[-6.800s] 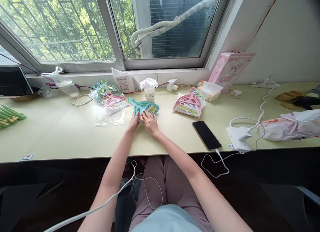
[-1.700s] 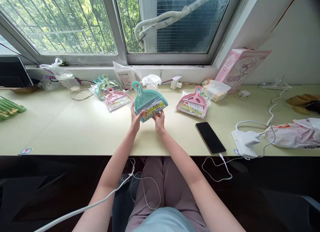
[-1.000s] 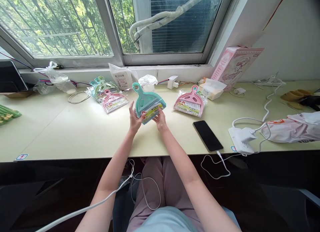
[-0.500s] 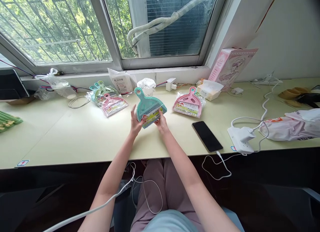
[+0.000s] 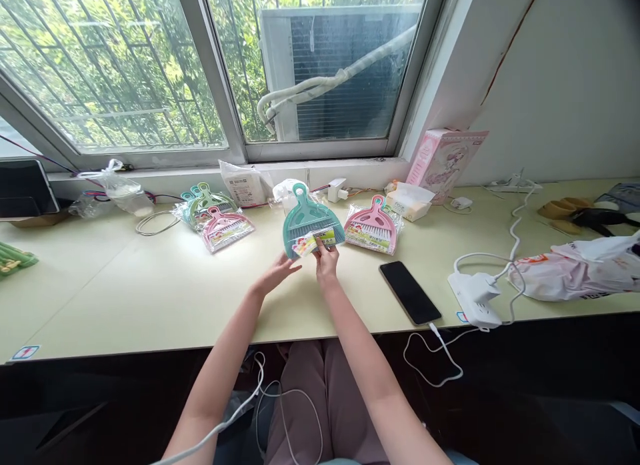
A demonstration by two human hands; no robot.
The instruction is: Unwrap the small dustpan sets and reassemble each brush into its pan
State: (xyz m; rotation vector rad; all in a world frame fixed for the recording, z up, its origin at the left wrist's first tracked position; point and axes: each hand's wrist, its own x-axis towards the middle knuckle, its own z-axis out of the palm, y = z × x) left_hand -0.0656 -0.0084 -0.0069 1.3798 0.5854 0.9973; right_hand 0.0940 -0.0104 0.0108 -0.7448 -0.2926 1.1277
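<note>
A teal mini dustpan and brush set [image 5: 311, 218] stands tilted above the table, handle pointing up. My right hand [image 5: 327, 261] grips its lower edge, with the thumb over the printed label [image 5: 304, 243]. The label's left end sticks out at an angle from the dustpan. Just below the lower left edge is my left hand [image 5: 279, 275], fingers stretched apart and holding nothing; whether it touches the set I cannot tell. Close on the right lies a pink dustpan set [image 5: 374, 226] in clear wrap. Another pink dustpan set [image 5: 227, 229] lies to the left, beside green wrapped sets [image 5: 204, 201].
A black phone [image 5: 410, 293] on a charging cable lies near the front edge. Right of it are a white power strip [image 5: 477, 301] and a plastic bag [image 5: 575, 268]. Tissues [image 5: 410, 201] and a pink box [image 5: 447, 165] stand behind. A white cable hangs by my left arm.
My left hand has let go of the teal set and dropped below it. The set has turned more upright in my right hand, and its label's left end now stands out. My view has tilted up.
</note>
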